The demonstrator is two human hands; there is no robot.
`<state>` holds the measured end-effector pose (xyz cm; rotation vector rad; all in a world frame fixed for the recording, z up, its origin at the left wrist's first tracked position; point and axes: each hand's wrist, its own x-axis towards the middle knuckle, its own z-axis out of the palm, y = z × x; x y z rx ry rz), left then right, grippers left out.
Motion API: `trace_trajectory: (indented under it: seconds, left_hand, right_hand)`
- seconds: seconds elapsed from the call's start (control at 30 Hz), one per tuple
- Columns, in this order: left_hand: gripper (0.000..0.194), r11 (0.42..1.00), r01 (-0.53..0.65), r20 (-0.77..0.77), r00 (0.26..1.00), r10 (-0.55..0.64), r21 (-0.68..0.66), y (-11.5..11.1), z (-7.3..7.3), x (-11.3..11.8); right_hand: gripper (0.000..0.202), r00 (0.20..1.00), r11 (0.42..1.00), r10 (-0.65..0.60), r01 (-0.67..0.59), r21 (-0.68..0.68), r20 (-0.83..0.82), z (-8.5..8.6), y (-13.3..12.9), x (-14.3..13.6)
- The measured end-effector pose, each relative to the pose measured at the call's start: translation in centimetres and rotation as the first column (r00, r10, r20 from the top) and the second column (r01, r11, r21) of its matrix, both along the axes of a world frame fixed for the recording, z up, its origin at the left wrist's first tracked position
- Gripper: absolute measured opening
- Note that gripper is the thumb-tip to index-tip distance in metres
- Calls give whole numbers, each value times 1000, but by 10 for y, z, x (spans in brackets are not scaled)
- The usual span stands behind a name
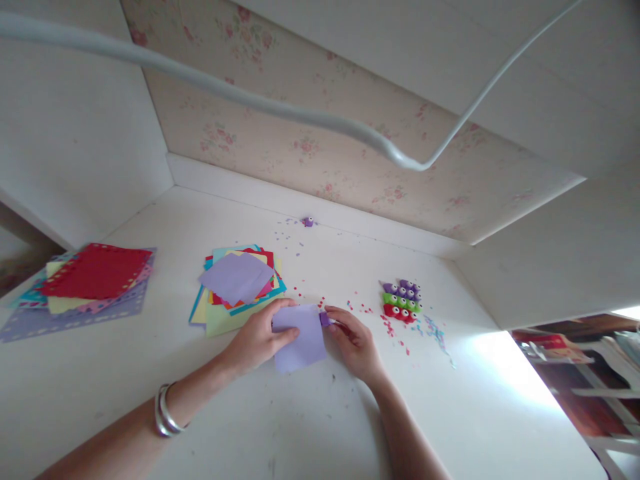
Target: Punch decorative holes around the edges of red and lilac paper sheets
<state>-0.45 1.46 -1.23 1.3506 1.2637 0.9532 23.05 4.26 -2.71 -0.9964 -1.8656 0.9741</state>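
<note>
A small lilac sheet of paper (300, 347) is pinched at its left side in my left hand (265, 337), thumb on top. My right hand (355, 340) grips a small purple paper punch (325, 319), which sits at the sheet's upper right edge. Whether the edge lies inside the punch is too small to tell. To the left of the sheet is a loose pile of coloured papers (215, 323), with more lilac pieces (237, 277) on top.
Sheets with punched edges (100, 273) lie at the far left. Several purple, green and red punches (403, 300) with eye shapes stand grouped at the right, near scattered confetti (437, 333). Another purple punch (308, 221) is by the back wall. A white cable (250, 100) crosses above.
</note>
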Motion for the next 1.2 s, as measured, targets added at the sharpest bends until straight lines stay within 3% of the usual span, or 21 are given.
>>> trace_trajectory:
  seconds: [0.57, 0.83, 1.2]
  left_hand:
    - [41, 1000, -1, -29, 1000, 1, -4, -1, 1, 0]
    - [42, 1000, 10, -7, 1000, -10, -4, 0, -2, 0]
    - [44, 974, 86, -349, 937, -8, 210, -10, -13, 11]
  right_hand:
    - [23, 1000, 1000, -14, 14, -12, -3, 1, 0, -1]
    - [24, 998, 998, 6, -10, 57, 64, 3, 0, -2]
    - [30, 953, 985, 135, -159, 71, 270, 13, -4, -2]
